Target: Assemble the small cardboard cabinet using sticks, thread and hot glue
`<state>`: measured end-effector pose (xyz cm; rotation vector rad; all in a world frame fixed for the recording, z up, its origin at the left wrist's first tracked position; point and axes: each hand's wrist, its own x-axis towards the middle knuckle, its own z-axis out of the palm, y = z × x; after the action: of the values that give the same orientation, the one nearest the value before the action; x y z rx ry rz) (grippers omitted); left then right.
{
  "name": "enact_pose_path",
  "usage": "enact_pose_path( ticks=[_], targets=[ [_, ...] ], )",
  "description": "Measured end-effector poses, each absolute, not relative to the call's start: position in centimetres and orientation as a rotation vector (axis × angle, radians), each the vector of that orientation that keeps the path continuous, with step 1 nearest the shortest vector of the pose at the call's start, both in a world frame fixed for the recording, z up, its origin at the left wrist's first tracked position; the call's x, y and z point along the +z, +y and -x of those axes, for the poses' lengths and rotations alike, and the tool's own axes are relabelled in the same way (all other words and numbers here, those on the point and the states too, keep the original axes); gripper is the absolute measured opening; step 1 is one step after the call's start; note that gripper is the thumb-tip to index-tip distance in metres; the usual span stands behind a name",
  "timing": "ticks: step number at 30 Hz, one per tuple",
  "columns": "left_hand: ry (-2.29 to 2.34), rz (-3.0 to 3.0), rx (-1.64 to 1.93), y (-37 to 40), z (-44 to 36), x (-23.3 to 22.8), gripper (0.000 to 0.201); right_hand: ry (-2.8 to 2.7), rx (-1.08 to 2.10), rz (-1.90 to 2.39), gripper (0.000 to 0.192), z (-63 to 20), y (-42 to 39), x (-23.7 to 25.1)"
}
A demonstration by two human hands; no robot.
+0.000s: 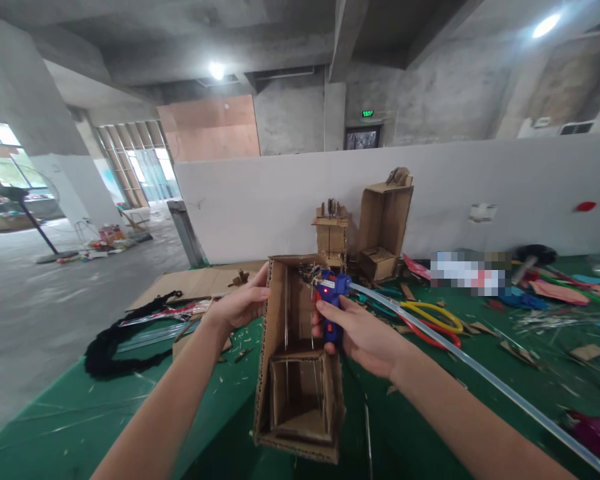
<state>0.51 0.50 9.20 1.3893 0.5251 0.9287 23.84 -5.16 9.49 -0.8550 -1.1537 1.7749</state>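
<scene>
My left hand [247, 298] grips the upper left side of an open cardboard box [261, 393], tilted up over the table. Inside the box are thin rods running lengthwise and a smaller cardboard box [300, 427] at the near end. My right hand [357, 330] is wrapped round a blue glue gun [334, 288] with a red light on its body. A long translucent glue stick [460, 357] sticks out of the gun's back toward the lower right. The gun's nozzle is at the far right end of the box, beside small brownish parts; whether it touches them I cannot tell.
Two cardboard builds, a small one [331, 233] and a taller one [386, 223], stand against the white partition [260, 207]. Yellow-handled scissors or pliers [433, 315], scraps and plastic strips lie to the right. A black fuzzy bundle [103, 350] and a flat cardboard sheet [175, 288] lie left.
</scene>
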Motion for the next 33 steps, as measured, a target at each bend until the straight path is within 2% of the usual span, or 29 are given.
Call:
enact_pose_path(
  ticks=[5,14,27,33],
  targets=[
    [0.519,-1.38,0.906,0.39,-0.53,9.3,0.084,-1.158,1.815,0.85,0.019,-23.89,-5.14,9.51],
    [0.567,-1.381,0.884,0.22,-0.57,9.45,0.088,-1.156,1.874,0.779,0.032,-24.36,-5.13,9.96],
    [0.564,-1.387,0.878,-0.02,-0.93,9.67,0.087,-1.203,1.764,0.86,0.015,-24.0,-4.91,9.5],
    [0.605,-1.386,0.894,0.07,-0.84,9.73,0.089,-1.224,1.71,0.888,0.014,-23.79,-4.9,9.23]
  ],
)
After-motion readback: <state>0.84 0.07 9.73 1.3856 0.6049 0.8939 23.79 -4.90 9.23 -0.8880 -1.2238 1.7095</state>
